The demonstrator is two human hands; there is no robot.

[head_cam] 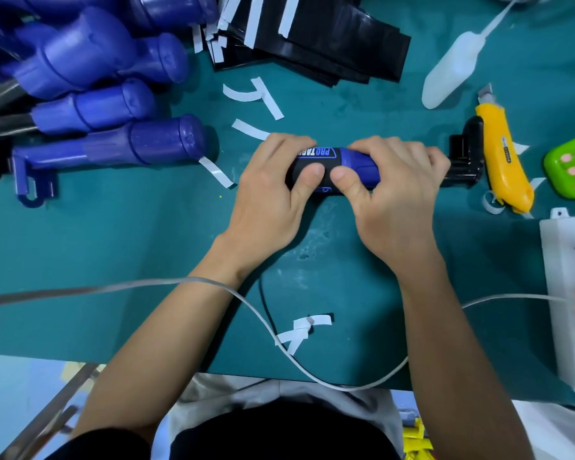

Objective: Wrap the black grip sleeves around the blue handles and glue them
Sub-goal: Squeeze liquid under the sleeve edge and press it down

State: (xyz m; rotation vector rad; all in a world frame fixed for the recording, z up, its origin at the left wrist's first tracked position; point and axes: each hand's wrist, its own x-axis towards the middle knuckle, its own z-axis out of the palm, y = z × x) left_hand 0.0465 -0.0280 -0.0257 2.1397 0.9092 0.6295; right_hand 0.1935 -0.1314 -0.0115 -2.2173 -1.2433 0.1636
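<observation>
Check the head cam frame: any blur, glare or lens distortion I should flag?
Head view: sharp at centre, lettering on the handle readable between left hand and right hand; blue handle pile upper left soft; sheen on the black sleeves; wide-angle skew on the power strip; shadows soft.

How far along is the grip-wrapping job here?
Done: loose white backing strips suggest earlier sleeves were peeled. In hand: left hand and right hand grip one blue handle, pressing a black sleeve round it. Remaining: a pile of bare blue handles and a stack of black sleeves wait.
</observation>
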